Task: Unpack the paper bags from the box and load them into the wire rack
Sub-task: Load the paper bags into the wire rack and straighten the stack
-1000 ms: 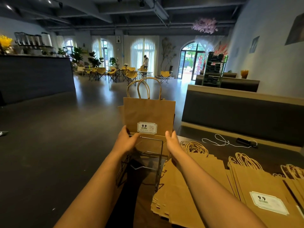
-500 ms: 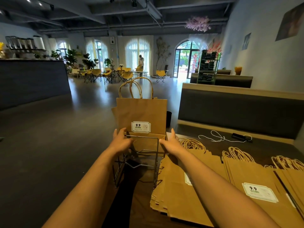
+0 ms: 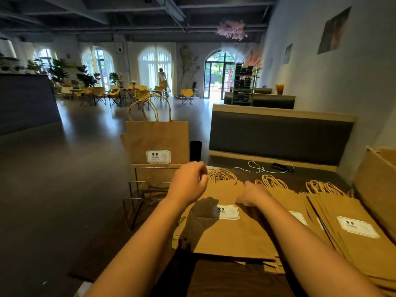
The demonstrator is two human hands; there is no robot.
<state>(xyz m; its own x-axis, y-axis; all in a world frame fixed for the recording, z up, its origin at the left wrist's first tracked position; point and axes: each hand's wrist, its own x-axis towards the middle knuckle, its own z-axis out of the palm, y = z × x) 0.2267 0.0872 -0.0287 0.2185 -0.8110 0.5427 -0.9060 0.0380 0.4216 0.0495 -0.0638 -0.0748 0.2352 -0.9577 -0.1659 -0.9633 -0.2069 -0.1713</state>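
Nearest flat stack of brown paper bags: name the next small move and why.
Probably pinch the top brown paper bag with the right hand, which already rests on it; the left hand hovers empty, and the wire rack has free front slots.

Brown paper bags, white labels; seemingly dark table.

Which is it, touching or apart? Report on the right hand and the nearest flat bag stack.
Touching. Head view: the right hand rests fingers-down on the top bag of the nearest flat bag stack.
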